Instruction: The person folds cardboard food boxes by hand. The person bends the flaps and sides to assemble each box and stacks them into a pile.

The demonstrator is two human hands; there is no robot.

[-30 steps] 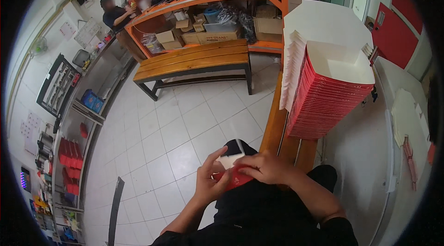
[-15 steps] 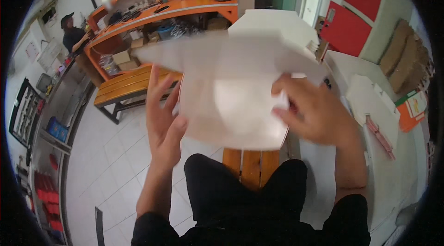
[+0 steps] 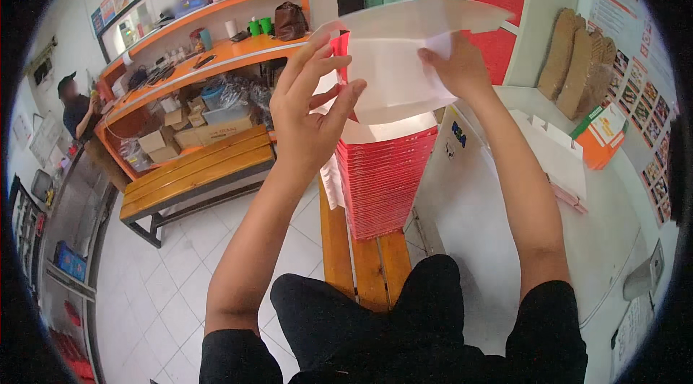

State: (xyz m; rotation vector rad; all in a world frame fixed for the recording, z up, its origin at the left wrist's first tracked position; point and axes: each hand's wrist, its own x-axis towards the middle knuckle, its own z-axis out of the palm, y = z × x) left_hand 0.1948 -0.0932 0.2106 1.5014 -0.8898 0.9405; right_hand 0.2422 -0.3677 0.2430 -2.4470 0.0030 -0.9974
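A partly folded cardboard box, white inside and red outside, is raised in front of me with its lid flap blurred at the top. My left hand grips its red left side between thumb and fingers. At the right side my right hand holds the box wall, with some fingers hidden behind the board. Directly below, a tall stack of nested red boxes with white insides rests on the wooden bench between my knees.
On the white table at right lie flat white box blanks and an orange-green packet. Brown cardboard bundles lean behind. Another slatted bench stands at left, before an orange shelf unit. A person stands far left.
The box has moved up and away, and its red side now shows. The stack below it has come into view. Both my hands have risen with it, and the head view has shifted.
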